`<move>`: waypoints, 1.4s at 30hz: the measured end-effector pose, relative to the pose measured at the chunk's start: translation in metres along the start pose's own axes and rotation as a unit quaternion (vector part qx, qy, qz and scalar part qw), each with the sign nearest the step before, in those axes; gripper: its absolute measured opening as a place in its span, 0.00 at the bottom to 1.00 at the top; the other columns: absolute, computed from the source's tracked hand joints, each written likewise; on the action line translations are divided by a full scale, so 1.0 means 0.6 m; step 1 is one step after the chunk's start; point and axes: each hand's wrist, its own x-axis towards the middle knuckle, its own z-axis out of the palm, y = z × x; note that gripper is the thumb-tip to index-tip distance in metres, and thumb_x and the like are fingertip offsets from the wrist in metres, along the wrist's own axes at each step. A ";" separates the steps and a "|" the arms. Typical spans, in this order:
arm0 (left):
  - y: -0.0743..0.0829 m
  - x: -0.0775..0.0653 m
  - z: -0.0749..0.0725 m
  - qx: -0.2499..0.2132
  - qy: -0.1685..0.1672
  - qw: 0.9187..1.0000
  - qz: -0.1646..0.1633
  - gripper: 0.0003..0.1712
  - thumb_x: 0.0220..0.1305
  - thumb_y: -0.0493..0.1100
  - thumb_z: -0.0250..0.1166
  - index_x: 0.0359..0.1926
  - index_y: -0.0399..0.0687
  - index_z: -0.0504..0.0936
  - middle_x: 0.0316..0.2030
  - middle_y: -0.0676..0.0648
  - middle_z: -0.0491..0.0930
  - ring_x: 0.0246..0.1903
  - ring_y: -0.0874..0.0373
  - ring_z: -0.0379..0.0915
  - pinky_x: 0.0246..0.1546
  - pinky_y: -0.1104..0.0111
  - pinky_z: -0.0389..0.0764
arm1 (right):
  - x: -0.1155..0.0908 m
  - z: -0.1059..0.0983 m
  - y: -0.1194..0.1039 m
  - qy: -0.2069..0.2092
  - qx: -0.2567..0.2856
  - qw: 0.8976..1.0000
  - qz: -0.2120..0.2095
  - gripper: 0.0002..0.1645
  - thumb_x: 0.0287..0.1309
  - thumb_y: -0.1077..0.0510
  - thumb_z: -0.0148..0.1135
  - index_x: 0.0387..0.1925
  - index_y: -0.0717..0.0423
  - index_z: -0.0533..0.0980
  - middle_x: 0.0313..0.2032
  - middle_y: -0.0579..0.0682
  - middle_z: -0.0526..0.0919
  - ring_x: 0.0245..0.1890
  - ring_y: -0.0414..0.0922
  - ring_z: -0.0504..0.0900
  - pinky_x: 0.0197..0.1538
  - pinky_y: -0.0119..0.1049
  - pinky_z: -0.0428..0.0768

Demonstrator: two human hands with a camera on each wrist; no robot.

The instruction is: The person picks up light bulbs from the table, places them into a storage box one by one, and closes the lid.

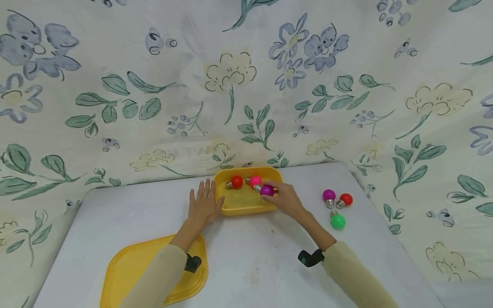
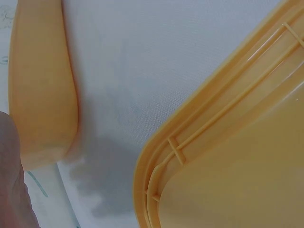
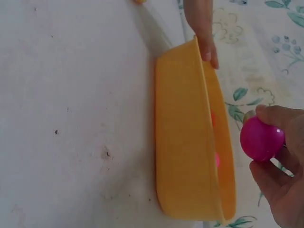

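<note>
A floral cloth (image 1: 185, 68) hangs beyond my left hand (image 1: 203, 205) and right hand (image 1: 285, 199), and the white table (image 1: 250, 261) spreads beneath them. A shallow yellow tray (image 1: 129, 265) lies on the near side of my left hand, partly hidden under that arm's cream sleeve (image 1: 161, 273). The deeper yellow bin (image 1: 246, 210) sits between my hands. My left hand is palm down just beside the bin's left wall, fingers straight and a little apart, thumb at the wall. My right hand pinches a purple bulb (image 1: 266, 191) between thumb and fingers, above the right part of the bin, its metal base pointing toward my left hand. Left of that grip, inside the bin, are a red bulb (image 1: 236, 182) and, closer to my fingers, a pink bulb (image 1: 256, 181). Off to the right of my right hand, three more lie close together: another purple bulb (image 1: 329, 195), a second red bulb (image 1: 346, 199) and, nearer me, a green bulb (image 1: 337, 221).
</note>
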 end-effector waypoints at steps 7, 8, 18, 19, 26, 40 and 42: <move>0.002 -0.003 -0.004 0.005 0.005 1.000 -0.001 0.42 0.78 0.57 0.41 0.77 0.32 0.43 0.77 0.32 0.40 0.76 0.37 0.33 0.70 0.40 0.35 | 0.038 0.042 -0.010 -0.033 -0.014 0.999 -0.034 0.27 0.59 0.58 0.72 0.59 0.60 0.79 0.53 0.59 0.81 0.52 0.55 0.80 0.50 0.41 0.83; 0.002 -0.003 -0.004 0.006 0.005 1.000 -0.001 0.42 0.78 0.57 0.41 0.77 0.32 0.43 0.77 0.32 0.40 0.76 0.37 0.33 0.70 0.40 0.36 | 0.043 0.048 -0.011 -0.037 -0.018 0.999 -0.034 0.27 0.59 0.58 0.72 0.59 0.59 0.79 0.53 0.59 0.81 0.52 0.55 0.80 0.51 0.42 0.82; 0.001 -0.002 -0.003 0.009 0.004 1.000 -0.002 0.42 0.78 0.57 0.41 0.77 0.32 0.43 0.77 0.33 0.40 0.76 0.38 0.31 0.70 0.40 0.35 | 0.076 0.097 -0.014 -0.049 -0.081 0.995 -0.038 0.25 0.59 0.55 0.72 0.58 0.55 0.80 0.54 0.54 0.82 0.54 0.52 0.78 0.53 0.42 0.81; 0.001 -0.002 -0.002 0.007 0.004 1.000 -0.002 0.42 0.78 0.57 0.41 0.77 0.32 0.43 0.77 0.33 0.40 0.76 0.38 0.31 0.70 0.40 0.35 | 0.078 0.100 -0.015 -0.052 -0.081 0.995 -0.035 0.25 0.59 0.55 0.72 0.58 0.55 0.80 0.54 0.53 0.82 0.54 0.51 0.78 0.53 0.42 0.81; 0.001 -0.003 -0.001 0.005 0.003 1.000 -0.002 0.42 0.78 0.57 0.41 0.77 0.32 0.44 0.77 0.33 0.40 0.76 0.38 0.31 0.71 0.41 0.34 | 0.091 0.121 -0.019 -0.067 -0.088 0.994 -0.012 0.26 0.60 0.52 0.71 0.59 0.54 0.80 0.54 0.52 0.81 0.53 0.49 0.78 0.52 0.39 0.81; 0.004 -0.006 -0.003 0.003 0.007 1.000 -0.002 0.42 0.78 0.57 0.41 0.77 0.32 0.44 0.77 0.33 0.40 0.76 0.38 0.31 0.71 0.41 0.35 | 0.103 0.140 -0.023 -0.080 -0.112 0.991 0.009 0.27 0.59 0.53 0.73 0.59 0.54 0.80 0.51 0.51 0.82 0.51 0.47 0.80 0.53 0.38 0.81; 0.004 -0.006 -0.003 0.002 0.008 1.000 -0.001 0.42 0.78 0.57 0.41 0.77 0.32 0.44 0.77 0.33 0.40 0.76 0.38 0.32 0.71 0.41 0.35 | 0.104 0.141 -0.023 -0.080 -0.113 0.990 0.009 0.27 0.59 0.53 0.73 0.59 0.54 0.80 0.52 0.51 0.82 0.52 0.47 0.80 0.53 0.39 0.81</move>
